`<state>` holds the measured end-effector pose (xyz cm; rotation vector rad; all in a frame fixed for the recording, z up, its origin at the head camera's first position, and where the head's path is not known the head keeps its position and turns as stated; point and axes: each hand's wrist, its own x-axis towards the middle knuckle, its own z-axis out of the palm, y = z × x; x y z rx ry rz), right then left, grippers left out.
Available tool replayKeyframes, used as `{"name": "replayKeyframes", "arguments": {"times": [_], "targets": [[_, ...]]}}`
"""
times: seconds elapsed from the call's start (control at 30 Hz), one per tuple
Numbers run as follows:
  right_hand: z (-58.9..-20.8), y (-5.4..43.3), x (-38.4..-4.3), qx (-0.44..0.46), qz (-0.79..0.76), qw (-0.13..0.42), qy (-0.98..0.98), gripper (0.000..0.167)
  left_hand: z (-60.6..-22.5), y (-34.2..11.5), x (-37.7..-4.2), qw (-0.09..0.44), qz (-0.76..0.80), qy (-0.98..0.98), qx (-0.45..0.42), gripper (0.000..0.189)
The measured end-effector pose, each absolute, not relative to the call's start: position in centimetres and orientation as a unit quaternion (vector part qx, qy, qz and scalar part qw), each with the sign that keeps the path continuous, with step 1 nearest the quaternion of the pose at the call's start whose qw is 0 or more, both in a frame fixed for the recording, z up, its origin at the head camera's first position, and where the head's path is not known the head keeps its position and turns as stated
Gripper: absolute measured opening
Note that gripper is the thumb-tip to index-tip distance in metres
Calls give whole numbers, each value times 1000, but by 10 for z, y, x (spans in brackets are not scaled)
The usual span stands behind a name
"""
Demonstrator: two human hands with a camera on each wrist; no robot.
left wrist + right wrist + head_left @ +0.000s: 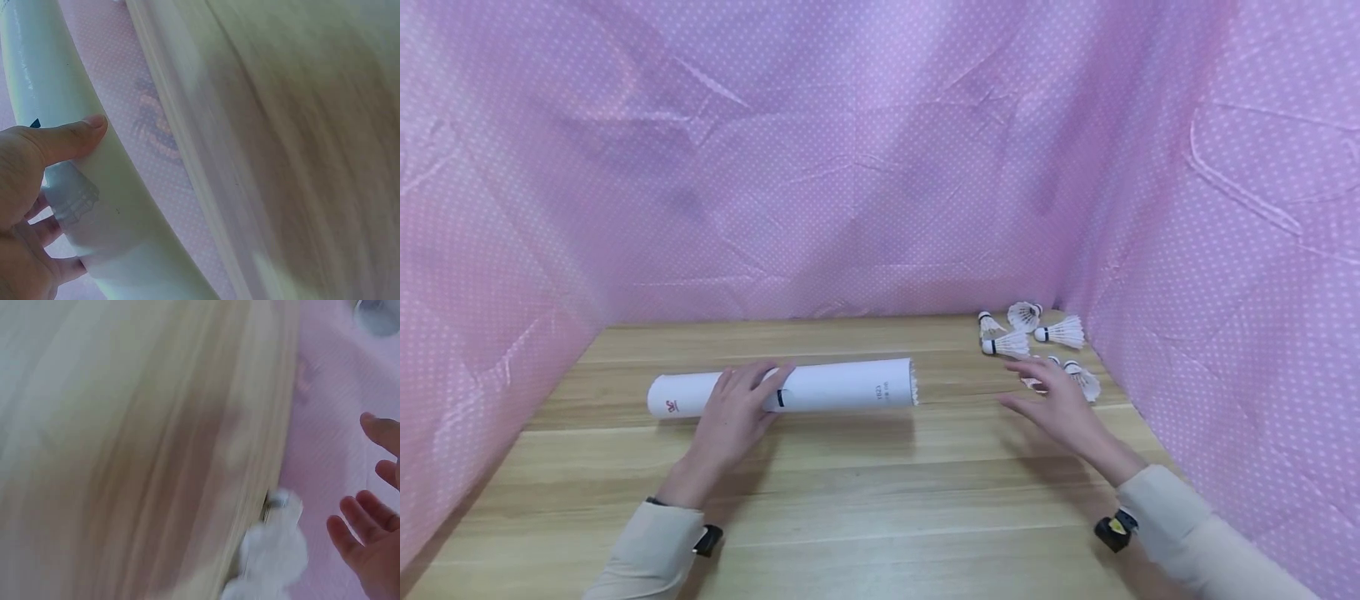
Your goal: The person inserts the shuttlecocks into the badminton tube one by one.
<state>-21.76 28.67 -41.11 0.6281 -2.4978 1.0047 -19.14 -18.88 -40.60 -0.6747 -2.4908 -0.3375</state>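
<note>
A long white shuttlecock tube (842,386) lies crosswise in the head view, with feather tips showing at its right end. My left hand (735,417) grips it left of its middle; the left wrist view shows the thumb (75,139) over one side and fingers around the other. My right hand (1060,412) is held over the table at the right, thumb and fingers spread apart with nothing between them. Just beyond it are several white feather shuttlecocks (1062,332), two or more of them partly hidden behind the fingers. The right wrist view shows blurred shuttlecocks (275,550) beside that hand.
The wooden table (865,492) reaches back to a pink dotted cloth (850,183) that hangs behind and along both sides. At the back right corner, the shuttlecocks lie close to the cloth. A dark wrist camera (1114,532) sits under the right sleeve.
</note>
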Motion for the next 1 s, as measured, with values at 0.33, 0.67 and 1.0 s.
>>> {"name": "replayKeyframes", "arguments": {"times": [0.33,0.67,1.0], "targets": [[-416,354,-219,342,116,287,-888,69,-410,-191,-189,254,-124,-926,-249,88],[-428,387,-223,359,-15,230,-904,65,-412,-189,-188,250,-122,-929,-245,87],[-436,390,-231,372,-70,222,-898,69,-410,-184,-188,239,-120,-933,-240,89]]}}
